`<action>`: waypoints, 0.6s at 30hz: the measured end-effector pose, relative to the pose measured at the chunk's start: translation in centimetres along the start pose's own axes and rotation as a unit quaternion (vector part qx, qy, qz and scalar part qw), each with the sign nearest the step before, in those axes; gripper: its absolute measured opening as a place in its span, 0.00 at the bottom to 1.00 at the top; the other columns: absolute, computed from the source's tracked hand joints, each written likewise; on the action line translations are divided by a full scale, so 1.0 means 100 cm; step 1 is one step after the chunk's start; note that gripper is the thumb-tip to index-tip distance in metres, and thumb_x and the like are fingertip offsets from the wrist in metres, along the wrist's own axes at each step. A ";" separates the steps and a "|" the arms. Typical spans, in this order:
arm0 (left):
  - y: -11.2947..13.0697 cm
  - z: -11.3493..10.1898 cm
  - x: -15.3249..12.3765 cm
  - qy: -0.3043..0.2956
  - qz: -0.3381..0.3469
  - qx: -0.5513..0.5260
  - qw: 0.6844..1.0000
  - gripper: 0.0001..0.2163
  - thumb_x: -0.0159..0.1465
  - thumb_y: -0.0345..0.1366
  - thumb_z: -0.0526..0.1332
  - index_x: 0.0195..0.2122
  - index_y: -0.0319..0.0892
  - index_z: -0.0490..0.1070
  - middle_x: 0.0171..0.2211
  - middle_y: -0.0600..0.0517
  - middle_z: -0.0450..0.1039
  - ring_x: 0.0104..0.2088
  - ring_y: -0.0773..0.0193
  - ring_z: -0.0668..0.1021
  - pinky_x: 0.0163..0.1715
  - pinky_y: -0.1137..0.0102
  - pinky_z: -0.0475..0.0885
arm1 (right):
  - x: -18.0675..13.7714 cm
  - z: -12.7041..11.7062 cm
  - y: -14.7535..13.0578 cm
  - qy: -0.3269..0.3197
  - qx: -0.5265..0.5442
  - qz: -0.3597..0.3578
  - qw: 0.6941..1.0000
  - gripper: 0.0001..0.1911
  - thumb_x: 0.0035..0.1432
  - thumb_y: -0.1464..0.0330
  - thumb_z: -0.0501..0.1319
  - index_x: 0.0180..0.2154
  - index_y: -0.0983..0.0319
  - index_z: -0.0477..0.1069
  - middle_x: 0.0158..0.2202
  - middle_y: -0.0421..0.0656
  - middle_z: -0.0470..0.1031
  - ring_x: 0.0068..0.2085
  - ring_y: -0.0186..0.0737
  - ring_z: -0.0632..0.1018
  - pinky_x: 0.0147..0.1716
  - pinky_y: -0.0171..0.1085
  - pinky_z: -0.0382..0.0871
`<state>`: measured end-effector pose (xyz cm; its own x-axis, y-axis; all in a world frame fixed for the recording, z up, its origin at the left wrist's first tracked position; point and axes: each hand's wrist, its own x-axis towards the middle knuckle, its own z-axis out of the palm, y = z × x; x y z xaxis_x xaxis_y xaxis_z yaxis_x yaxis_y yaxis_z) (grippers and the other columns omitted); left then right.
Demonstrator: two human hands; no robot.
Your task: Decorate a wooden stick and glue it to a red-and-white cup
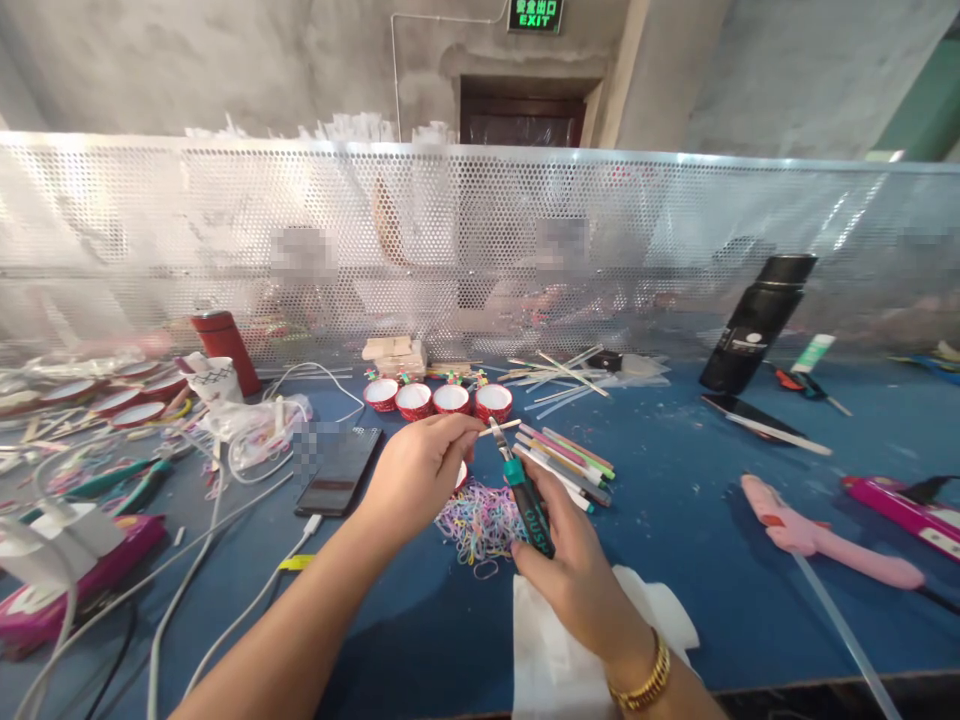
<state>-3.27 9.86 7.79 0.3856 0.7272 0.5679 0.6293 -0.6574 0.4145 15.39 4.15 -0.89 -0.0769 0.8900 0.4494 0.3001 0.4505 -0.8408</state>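
Observation:
My left hand [417, 474] pinches a thin pale stick [504, 427] and holds it level above the blue table [675, 540]. Closed around green-handled cutting pliers [525, 500], my right hand [570, 560] sets their jaws against the stick near its right end. A gold bracelet [642, 685] circles my right wrist. Under both hands lies a heap of small coloured rubber bands [480, 522]. Just right of the pliers lie several coloured sticks [570, 458]. A row of small red cups with white tops [439, 399] stands beyond my hands.
A dark phone [339, 470] and white cables [225, 560] lie left. White paper [555, 650] sits under my right wrist. A pink glue gun [817, 535], a black bottle [754, 325] and a red flask [225, 350] stand around. A perforated metal screen [480, 250] backs the table, with people behind.

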 end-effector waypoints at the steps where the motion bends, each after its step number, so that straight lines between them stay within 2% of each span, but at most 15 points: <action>1: 0.001 0.000 0.000 0.000 0.000 0.000 1.000 0.11 0.70 0.32 0.53 0.43 0.42 0.76 0.30 0.53 0.78 0.31 0.67 0.77 0.31 0.72 0.67 | 0.000 0.000 0.001 -0.001 0.009 0.004 1.000 0.38 0.56 0.73 0.57 0.68 0.54 0.53 0.70 0.46 0.57 0.71 0.51 0.58 0.70 0.56 0.52; 9: 0.003 -0.001 0.001 0.005 0.001 0.005 1.000 0.11 0.70 0.33 0.54 0.42 0.42 0.77 0.29 0.52 0.78 0.30 0.66 0.78 0.31 0.72 0.69 | 0.000 0.000 0.001 0.005 0.022 0.005 1.000 0.38 0.56 0.72 0.58 0.67 0.53 0.56 0.70 0.44 0.58 0.70 0.52 0.60 0.69 0.56 0.54; 14: 0.004 0.000 0.001 0.016 0.009 0.016 1.000 0.08 0.68 0.36 0.59 0.41 0.44 0.78 0.36 0.51 0.81 0.34 0.65 0.79 0.35 0.71 0.71 | -0.002 0.000 0.002 0.002 0.028 0.018 0.999 0.37 0.56 0.70 0.59 0.67 0.54 0.56 0.69 0.46 0.58 0.69 0.53 0.61 0.68 0.56 0.56; 18: 0.004 0.002 0.001 0.019 0.009 0.038 0.999 0.07 0.68 0.36 0.60 0.40 0.44 0.78 0.37 0.51 0.80 0.36 0.64 0.79 0.36 0.71 0.71 | -0.002 0.000 0.003 0.005 0.012 0.035 0.999 0.35 0.56 0.68 0.59 0.66 0.56 0.58 0.63 0.50 0.66 0.65 0.55 0.67 0.64 0.56 0.61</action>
<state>-2.82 9.72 7.92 0.3716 0.7066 0.6022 0.6729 -0.6519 0.3497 15.49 4.11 -1.21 -0.0465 0.9188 0.3921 0.2818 0.3886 -0.8773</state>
